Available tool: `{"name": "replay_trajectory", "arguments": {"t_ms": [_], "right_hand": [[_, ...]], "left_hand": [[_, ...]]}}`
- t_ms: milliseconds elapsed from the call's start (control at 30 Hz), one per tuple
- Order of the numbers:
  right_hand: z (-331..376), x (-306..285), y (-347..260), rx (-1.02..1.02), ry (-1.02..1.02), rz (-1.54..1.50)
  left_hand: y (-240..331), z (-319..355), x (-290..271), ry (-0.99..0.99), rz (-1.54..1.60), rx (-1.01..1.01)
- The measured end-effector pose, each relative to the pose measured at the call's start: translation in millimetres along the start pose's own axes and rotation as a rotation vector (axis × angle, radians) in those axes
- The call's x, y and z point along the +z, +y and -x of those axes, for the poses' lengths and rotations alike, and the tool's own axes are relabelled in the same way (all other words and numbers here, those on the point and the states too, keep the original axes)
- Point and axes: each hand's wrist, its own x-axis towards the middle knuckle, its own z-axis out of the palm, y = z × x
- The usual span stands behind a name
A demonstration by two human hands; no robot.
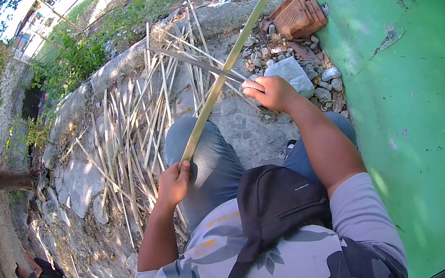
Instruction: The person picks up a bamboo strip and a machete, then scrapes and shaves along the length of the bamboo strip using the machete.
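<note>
My left hand (173, 183) is closed round the lower end of a long, pale green bamboo strip (204, 113), just above my left knee. The strip slants up and away to the right. In my right hand (270, 92) I grip the handle of a long knife (188, 59), its dark blade pointing up and to the left. Blade and strip cross a little beyond my right fist; I cannot tell how deep the edge sits against the bamboo.
Several thin split strips (146, 121) lie scattered on the ground ahead and to the left. Rubble with a pale stone block (289, 77) and orange roof tiles (299, 17) lies beside the green wall (401, 114) on my right. Two people (48, 273) are at far left.
</note>
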Motion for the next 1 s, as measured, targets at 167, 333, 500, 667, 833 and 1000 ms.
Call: {"name": "replay_trajectory", "arguments": {"t_ms": [167, 333, 500, 667, 833, 1000], "right_hand": [[10, 8, -32, -0.055, -0.257, 0.287], [-1, 9, -19, 0.022, -0.236, 0.167], [0, 7, -5, 0.067, -0.145, 0.169], [9, 5, -44, -0.09, -0.245, 0.232], [1, 0, -22, -0.015, -0.263, 0.234], [-2, 7, -1, 0.074, -0.025, 0.062]], "left_hand": [[6, -1, -8, -0.078, -0.058, -0.056], [8, 1, -6, -0.056, -0.035, -0.042], [7, -2, -4, -0.061, -0.017, -0.017], [-4, -2, -5, -0.071, 0.015, -0.047], [6, 5, -5, -0.034, -0.021, -0.001], [4, -1, -2, -0.024, -0.007, 0.0]]}}
